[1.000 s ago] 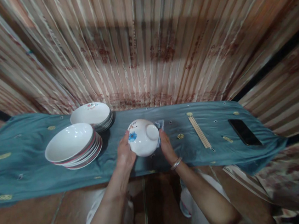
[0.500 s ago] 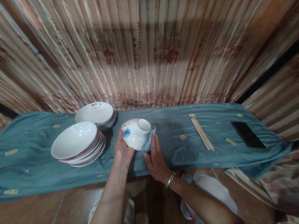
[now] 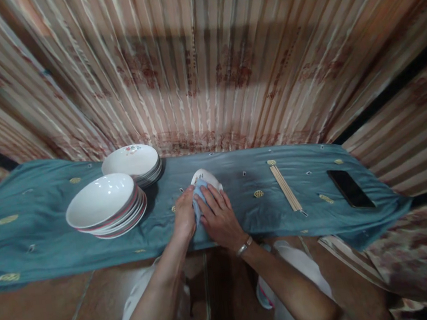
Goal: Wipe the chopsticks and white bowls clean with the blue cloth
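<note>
A white bowl (image 3: 202,174) with a printed pattern is tilted up between my hands above the cloth-covered table, mostly hidden behind them. My left hand (image 3: 184,213) grips it at its left edge. A light blue cloth (image 3: 197,197) lies against the bowl's near side. Over this cloth my right hand (image 3: 219,213) presses, fingers close together, pinning the cloth to the bowl. A silver bracelet is on the right wrist.
To the left stand a stack of deep white bowls (image 3: 103,199) with red bands and, behind it, a stack of plates (image 3: 129,161). Several wooden chopsticks (image 3: 285,188) and a black phone (image 3: 349,188) lie right on the teal tablecloth (image 3: 243,223). A striped curtain (image 3: 205,79) hangs behind.
The bowl has turned, so its foot and blue flower no longer show. My right hand with the cloth has moved from the bowl's right side across its near side, closer to my left hand.
</note>
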The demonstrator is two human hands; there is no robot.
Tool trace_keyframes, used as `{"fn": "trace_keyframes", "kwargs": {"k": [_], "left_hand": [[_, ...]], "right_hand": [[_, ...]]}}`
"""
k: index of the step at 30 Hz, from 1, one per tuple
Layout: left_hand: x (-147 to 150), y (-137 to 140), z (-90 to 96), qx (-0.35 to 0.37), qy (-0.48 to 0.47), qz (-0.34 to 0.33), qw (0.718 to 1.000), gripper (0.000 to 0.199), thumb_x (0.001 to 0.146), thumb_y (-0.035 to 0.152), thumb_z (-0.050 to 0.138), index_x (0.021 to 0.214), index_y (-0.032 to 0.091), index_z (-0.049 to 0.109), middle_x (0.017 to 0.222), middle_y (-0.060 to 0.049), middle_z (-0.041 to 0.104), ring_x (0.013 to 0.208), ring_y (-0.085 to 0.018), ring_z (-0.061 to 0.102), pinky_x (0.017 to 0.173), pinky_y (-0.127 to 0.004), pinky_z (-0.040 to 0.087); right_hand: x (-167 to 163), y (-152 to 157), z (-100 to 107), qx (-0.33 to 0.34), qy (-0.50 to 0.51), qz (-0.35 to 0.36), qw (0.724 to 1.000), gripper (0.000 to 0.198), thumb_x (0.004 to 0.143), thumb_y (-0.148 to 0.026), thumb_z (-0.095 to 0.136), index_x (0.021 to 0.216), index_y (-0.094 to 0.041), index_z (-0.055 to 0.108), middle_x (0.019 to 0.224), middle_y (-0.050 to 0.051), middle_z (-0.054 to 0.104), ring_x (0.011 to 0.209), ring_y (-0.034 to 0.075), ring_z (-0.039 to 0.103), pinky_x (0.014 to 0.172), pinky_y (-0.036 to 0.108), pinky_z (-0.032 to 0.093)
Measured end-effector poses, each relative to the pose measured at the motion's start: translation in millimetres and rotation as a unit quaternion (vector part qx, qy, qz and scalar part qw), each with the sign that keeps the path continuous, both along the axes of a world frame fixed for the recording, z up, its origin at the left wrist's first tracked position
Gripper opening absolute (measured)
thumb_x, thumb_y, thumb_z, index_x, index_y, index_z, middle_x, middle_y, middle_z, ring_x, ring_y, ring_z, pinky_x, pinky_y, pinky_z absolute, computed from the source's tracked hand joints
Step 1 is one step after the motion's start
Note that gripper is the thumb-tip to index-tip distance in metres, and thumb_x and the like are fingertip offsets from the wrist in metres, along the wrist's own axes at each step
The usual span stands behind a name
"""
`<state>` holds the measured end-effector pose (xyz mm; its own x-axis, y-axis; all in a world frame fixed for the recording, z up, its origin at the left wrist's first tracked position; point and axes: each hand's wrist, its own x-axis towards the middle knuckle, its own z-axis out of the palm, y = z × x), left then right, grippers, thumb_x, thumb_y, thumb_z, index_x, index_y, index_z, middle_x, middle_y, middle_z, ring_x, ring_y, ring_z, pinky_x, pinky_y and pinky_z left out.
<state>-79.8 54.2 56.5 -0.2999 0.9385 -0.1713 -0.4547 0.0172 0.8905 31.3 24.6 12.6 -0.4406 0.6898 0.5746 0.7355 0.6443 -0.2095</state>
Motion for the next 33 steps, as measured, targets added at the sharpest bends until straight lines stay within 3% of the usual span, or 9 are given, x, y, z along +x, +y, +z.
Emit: {"fn": "trace_keyframes", "kwargs": {"k": [7, 11, 14, 17, 20, 26, 30, 33], "left_hand": [[-3.1, -5.2, -8.1, 0.001, 0.122, -0.034, 0.992, 0.037, 0.073, 0.041, 0.071, 0.047, 0.020, 0.055, 0.047, 0.004, 0.046, 0.050, -0.012, 0.041, 0.052, -0.024, 0.036], [-0.6, -9.1, -13.3, 0.007, 0.099, -0.106, 0.989, 0.037, 0.071, 0.046, 0.071, 0.050, 0.019, 0.059, 0.047, 0.002, 0.048, 0.048, -0.012, 0.040, 0.049, -0.025, 0.035], [2.7, -13.1, -10.1, 0.015, 0.075, -0.139, 0.987, 0.031, 0.063, 0.043, 0.077, 0.054, 0.016, 0.064, 0.050, 0.001, 0.055, 0.048, -0.011, 0.044, 0.049, -0.024, 0.036], [3.5, -16.7, -2.6, -0.005, 0.060, -0.154, 0.986, 0.031, 0.057, 0.041, 0.081, 0.056, 0.013, 0.067, 0.050, 0.000, 0.058, 0.045, -0.010, 0.047, 0.046, -0.022, 0.035], [2.5, -18.3, 5.8, -0.024, 0.019, -0.138, 0.990, 0.035, 0.053, 0.043, 0.083, 0.061, 0.012, 0.070, 0.052, -0.002, 0.063, 0.045, -0.011, 0.052, 0.047, -0.021, 0.038], [-0.4, -13.8, 16.8, -0.032, -0.091, -0.077, 0.992, 0.033, 0.049, 0.038, 0.086, 0.063, 0.012, 0.070, 0.055, -0.004, 0.068, 0.045, -0.012, 0.058, 0.049, -0.022, 0.047], [-3.7, -7.0, 13.5, -0.053, -0.139, -0.042, 0.988, 0.028, 0.061, 0.033, 0.081, 0.071, 0.010, 0.071, 0.059, -0.006, 0.070, 0.055, -0.018, 0.066, 0.063, -0.028, 0.055], [-6.2, -1.5, 11.0, -0.048, -0.183, -0.028, 0.982, 0.022, 0.073, 0.029, 0.072, 0.083, 0.009, 0.071, 0.068, -0.008, 0.073, 0.072, -0.022, 0.071, 0.078, -0.033, 0.057]], "right_hand": [[12.6, 12.9, 13.6, -0.036, 0.056, -0.017, 0.998, 0.056, 0.094, -0.035, 0.044, 0.146, -0.018, 0.035, 0.154, 0.013, 0.032, 0.146, 0.027, 0.019, 0.116, 0.053, 0.021], [23.3, 23.0, 17.9, -0.097, 0.152, -0.004, 0.984, 0.053, 0.097, -0.036, 0.036, 0.146, -0.015, 0.034, 0.152, 0.014, 0.035, 0.143, 0.022, 0.027, 0.117, 0.046, 0.024], [31.4, 35.0, 15.0, -0.164, 0.265, 0.003, 0.950, 0.049, 0.098, -0.039, 0.033, 0.141, -0.018, 0.043, 0.146, 0.010, 0.046, 0.138, 0.019, 0.038, 0.116, 0.041, 0.029], [39.1, 48.1, 8.8, -0.240, 0.380, -0.003, 0.893, 0.047, 0.097, -0.046, 0.033, 0.131, -0.021, 0.053, 0.133, 0.007, 0.059, 0.124, 0.019, 0.053, 0.111, 0.038, 0.037], [46.0, 55.9, 3.9, -0.287, 0.429, -0.003, 0.856, 0.051, 0.095, -0.052, 0.032, 0.123, -0.019, 0.059, 0.124, 0.008, 0.065, 0.117, 0.020, 0.058, 0.107, 0.038, 0.041], [43.1, 54.4, -1.8, -0.278, 0.454, 0.028, 0.846, 0.060, 0.091, -0.057, 0.040, 0.134, -0.017, 0.049, 0.135, 0.012, 0.057, 0.127, 0.022, 0.052, 0.109, 0.040, 0.039], [28.2, 53.7, -14.3, -0.261, 0.498, -0.003, 0.827, 0.063, 0.093, -0.055, 0.034, 0.142, -0.015, 0.037, 0.138, 0.013, 0.054, 0.127, 0.020, 0.052, 0.106, 0.040, 0.043], [19.0, 54.7, -29.0, -0.244, 0.481, -0.017, 0.842, 0.058, 0.096, -0.050, 0.028, 0.142, -0.016, 0.037, 0.132, 0.013, 0.059, 0.123, 0.019, 0.055, 0.103, 0.039, 0.045]]}}
